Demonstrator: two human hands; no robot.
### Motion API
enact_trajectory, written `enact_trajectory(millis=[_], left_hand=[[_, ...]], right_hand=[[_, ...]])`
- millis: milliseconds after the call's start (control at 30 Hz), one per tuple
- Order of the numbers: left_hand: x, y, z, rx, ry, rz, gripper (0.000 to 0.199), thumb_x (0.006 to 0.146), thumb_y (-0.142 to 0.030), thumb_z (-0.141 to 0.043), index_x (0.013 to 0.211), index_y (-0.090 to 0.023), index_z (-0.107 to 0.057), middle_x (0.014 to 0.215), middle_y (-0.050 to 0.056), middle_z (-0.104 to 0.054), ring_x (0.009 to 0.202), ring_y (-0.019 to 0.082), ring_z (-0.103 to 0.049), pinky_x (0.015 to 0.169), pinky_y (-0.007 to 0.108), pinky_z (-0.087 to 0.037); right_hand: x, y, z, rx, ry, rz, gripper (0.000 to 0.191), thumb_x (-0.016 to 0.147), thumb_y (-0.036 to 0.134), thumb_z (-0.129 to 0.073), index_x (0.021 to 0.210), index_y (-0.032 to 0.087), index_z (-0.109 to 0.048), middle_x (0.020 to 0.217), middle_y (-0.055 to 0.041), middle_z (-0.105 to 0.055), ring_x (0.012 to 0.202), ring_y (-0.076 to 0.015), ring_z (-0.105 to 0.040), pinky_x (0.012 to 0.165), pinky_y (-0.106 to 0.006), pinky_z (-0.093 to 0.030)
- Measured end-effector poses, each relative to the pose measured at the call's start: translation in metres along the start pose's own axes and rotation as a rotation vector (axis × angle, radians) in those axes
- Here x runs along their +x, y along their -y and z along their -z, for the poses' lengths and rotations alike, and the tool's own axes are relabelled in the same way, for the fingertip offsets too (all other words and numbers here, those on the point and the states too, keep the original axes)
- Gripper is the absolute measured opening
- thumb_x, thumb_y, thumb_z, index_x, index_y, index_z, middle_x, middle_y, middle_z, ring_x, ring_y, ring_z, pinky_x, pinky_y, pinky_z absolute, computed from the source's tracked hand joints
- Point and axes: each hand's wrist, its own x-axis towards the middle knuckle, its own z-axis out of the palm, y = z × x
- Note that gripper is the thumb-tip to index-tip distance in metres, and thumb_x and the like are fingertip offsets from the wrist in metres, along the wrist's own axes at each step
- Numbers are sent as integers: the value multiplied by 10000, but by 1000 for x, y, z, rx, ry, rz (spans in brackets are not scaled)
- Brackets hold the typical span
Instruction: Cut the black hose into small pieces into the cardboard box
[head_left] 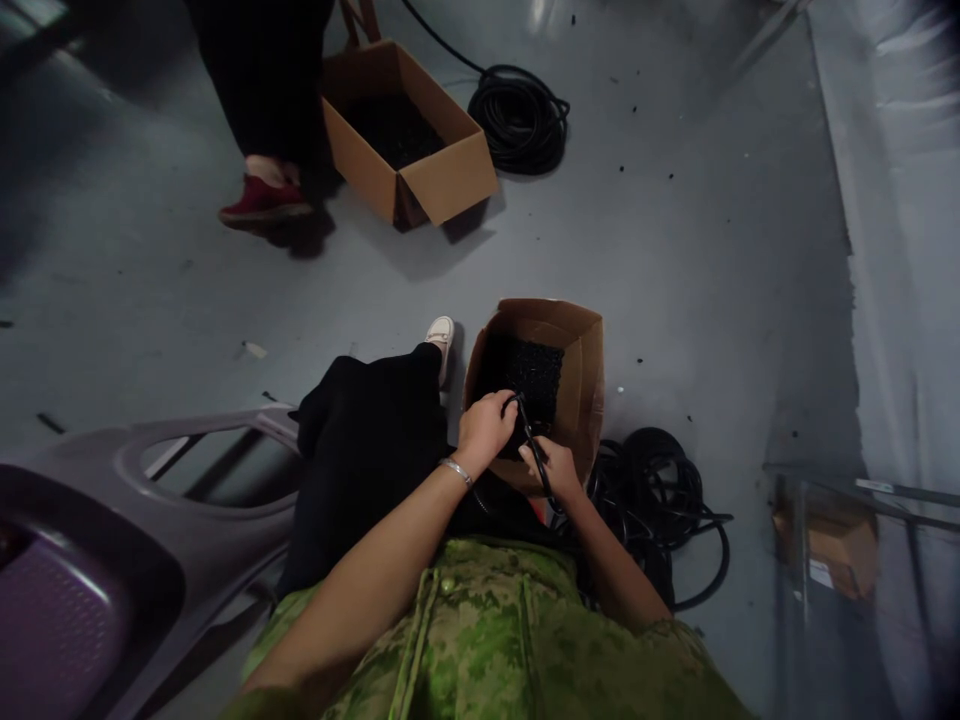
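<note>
Over an open cardboard box point(589, 375) with many small black pieces point(536, 370) inside, both hands are on a thin black tube point(538, 465). My left hand point(486, 428), with a silver bracelet at its wrist, pinches the tube near its upper bend. Lower and to the right, my right hand point(553, 470) has its fingers closed round the same tube. Its lower end runs down toward my lap, where it is hidden. A tangled coil of black tubing point(664, 480) lies on the floor to the right of the box.
Another open cardboard box point(450, 180) with black pieces stands ahead, beside a coiled black hose point(521, 120) and a person's leg with a red shoe point(264, 200). A grey plastic chair point(217, 460) is at the left. A small carton point(840, 550) sits under a metal frame at the right.
</note>
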Motion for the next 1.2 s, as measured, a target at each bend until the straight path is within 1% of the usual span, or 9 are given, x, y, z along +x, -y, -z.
enact_trajectory(millis=[100,233,333,433,567,833,967,1067,1200], left_hand=[[0,0,0,8,16,-9,370,995,-338,-444,1273,-266,-677,1241,54,-714,1111,228,-668,916,296,-513],[0,0,0,30,45,-27,362,993,-343,-445,1247,-273,-693,1230,60,-715,1110,230,-665,911,296,-509],[0,-1,0,30,55,-17,358,995,-344,-447,1246,-277,-693,1224,61,-717,1115,225,-661,922,292,-501],[1,-1,1,29,55,-2,360,995,-341,-446,1250,-271,-691,1226,68,-717,1108,228,-664,911,294,-503],[2,0,1,25,66,3,360,992,-341,-447,1237,-268,-701,1200,70,-730,1096,231,-672,897,293,-506],[5,2,-3,10,87,10,338,990,-339,-455,1195,-272,-715,1175,61,-744,1106,225,-679,901,287,-508],[6,2,-3,-9,87,12,334,986,-321,-465,1207,-252,-707,1186,67,-743,1110,223,-678,919,286,-507],[6,2,-3,-20,71,37,338,980,-306,-477,1231,-233,-692,1183,75,-745,1098,223,-683,913,285,-508],[6,2,-2,-12,72,61,317,978,-312,-484,1176,-225,-715,1147,79,-754,1070,228,-691,887,288,-512]], right_hand=[[0,-1,0,7,1,-6,359,905,536,-527,789,217,-642,644,-6,-660,588,-152,-629,566,-216,-421],[1,-1,0,-5,9,-11,370,911,553,-519,784,226,-637,597,4,-637,576,-157,-620,558,-216,-410],[0,-1,-1,-27,-4,-16,410,911,576,-514,723,226,-617,552,5,-612,563,-154,-591,541,-214,-382],[-1,-2,-2,-65,-38,3,452,910,583,-511,660,216,-596,560,-7,-614,547,-141,-550,532,-218,-344],[-2,-4,-4,-112,-63,11,468,909,576,-522,639,204,-610,571,-18,-615,534,-133,-528,525,-228,-309],[-5,-8,-11,-131,-88,6,427,905,529,-552,655,197,-651,574,-34,-632,536,-140,-556,522,-226,-320],[-4,-11,-16,-139,-113,5,460,901,547,-548,604,199,-603,552,-31,-611,518,-134,-524,515,-232,-312],[-4,-13,-17,-149,-120,6,473,896,563,-542,592,202,-577,545,-22,-596,512,-128,-498,518,-232,-308],[-6,-13,-15,-169,-124,-9,474,886,590,-544,615,205,-592,558,-13,-605,521,-125,-498,521,-225,-307]])
